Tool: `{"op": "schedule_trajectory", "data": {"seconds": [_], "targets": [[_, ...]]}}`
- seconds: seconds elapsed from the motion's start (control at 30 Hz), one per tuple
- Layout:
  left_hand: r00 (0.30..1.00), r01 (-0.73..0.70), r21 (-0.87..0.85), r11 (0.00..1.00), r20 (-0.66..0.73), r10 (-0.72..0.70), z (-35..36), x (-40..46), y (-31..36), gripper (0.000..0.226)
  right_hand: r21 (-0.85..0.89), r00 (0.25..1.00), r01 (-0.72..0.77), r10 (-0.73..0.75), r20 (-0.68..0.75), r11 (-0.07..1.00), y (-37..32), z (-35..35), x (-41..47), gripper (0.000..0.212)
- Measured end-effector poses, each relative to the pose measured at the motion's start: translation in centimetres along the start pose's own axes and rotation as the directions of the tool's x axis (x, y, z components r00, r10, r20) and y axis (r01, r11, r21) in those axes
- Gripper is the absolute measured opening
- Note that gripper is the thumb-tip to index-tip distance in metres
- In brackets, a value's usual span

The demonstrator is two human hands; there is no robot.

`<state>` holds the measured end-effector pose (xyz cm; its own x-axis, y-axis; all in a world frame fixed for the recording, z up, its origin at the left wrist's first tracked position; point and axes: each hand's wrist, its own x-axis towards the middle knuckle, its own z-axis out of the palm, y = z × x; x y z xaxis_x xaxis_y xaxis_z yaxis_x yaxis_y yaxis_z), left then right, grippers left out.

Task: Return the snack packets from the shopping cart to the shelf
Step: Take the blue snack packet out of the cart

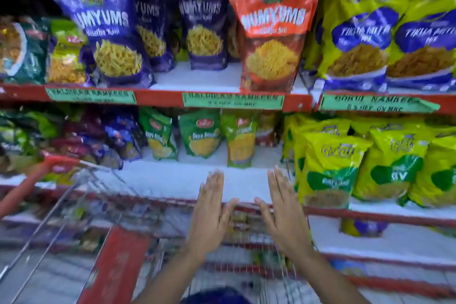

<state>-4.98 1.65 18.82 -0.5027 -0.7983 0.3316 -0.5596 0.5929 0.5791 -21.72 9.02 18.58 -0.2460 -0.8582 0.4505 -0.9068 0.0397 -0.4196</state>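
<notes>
My left hand (212, 207) and my right hand (283, 207) are both flat and open, palms facing each other, holding nothing. They hover over the wire shopping cart (74, 205) and in front of a bare stretch of the middle shelf (187, 180). An orange Numyums packet (272, 22) stands on the upper shelf (197, 78), above my hands. Purple Numyums packets (108, 32) stand to its left. A dark blue thing (217, 296) shows at the bottom edge, low in the cart; I cannot tell what it is.
Yellow-green snack bags (330, 170) fill the shelves on the right. Green Haldiram packets (199, 134) stand at the back of the middle shelf. The cart's red handle (22, 190) is at the left. Green price labels (233, 101) run along the red shelf edge.
</notes>
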Motion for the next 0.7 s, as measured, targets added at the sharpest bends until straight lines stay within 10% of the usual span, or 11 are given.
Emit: {"op": "schedule_trajectory", "data": {"seconds": [0.2,0.43,0.5,0.63,0.7], "targets": [[0.912,0.395,-0.123,0.91,0.166,-0.374,0.2,-10.7,-9.6,0.083,-0.03,0.895,-0.244,0.237,0.378,0.969,1.8,5.4,-11.7,0.057],[0.593,0.639,0.03,0.769,0.617,-0.518,3.6,-17.8,-17.8,0.059,-0.082,0.518,-0.516,0.386,0.763,0.853,3.2,10.0,-17.6,0.068],[0.523,0.756,-0.129,0.642,0.709,-0.473,5.2,-18.2,-18.1,0.068,0.034,0.491,-0.638,0.372,0.788,0.769,3.4,11.3,-17.8,0.07],[0.425,0.871,-0.492,-0.013,0.766,-0.482,7.8,-17.1,-16.9,0.038,0.129,0.492,-0.78,0.474,0.73,0.612,3.5,13.6,-18.0,0.053],[0.478,0.856,-0.51,0.091,0.709,-0.519,8.9,-16.4,-16.9,0.034,0.181,0.451,-0.863,0.559,0.696,0.471,3.4,14.3,-17.6,0.04]]}}
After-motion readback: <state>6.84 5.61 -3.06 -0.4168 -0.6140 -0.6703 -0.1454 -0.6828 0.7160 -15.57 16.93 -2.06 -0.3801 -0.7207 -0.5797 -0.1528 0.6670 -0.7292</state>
